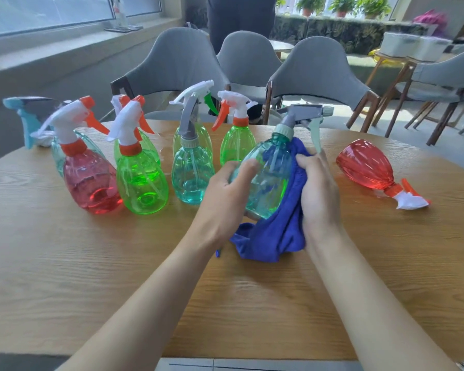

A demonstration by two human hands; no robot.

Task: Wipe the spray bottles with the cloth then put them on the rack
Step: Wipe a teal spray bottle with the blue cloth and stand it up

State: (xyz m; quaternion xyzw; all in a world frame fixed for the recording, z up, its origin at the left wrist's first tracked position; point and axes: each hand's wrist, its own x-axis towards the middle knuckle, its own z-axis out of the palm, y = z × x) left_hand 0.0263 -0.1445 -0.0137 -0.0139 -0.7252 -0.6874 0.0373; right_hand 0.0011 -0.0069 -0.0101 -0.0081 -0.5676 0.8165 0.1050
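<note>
wiping | I see left hand fingers curled round tilted teal translucent plastic spray bottle, steadying it over wooden surface middle | right hand pinches blue microfibre cloth against its side for rubbing

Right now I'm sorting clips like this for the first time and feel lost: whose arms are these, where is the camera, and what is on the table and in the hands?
There is no machine: a person wears one camera on the head, looking down at their own bare arms. The left hand grips a tilted teal spray bottle; the right hand holds a blue cloth against it. On the wooden table more bottles stand upright at left, among them a green bottle, and a red bottle lies on its side at right.
</note>
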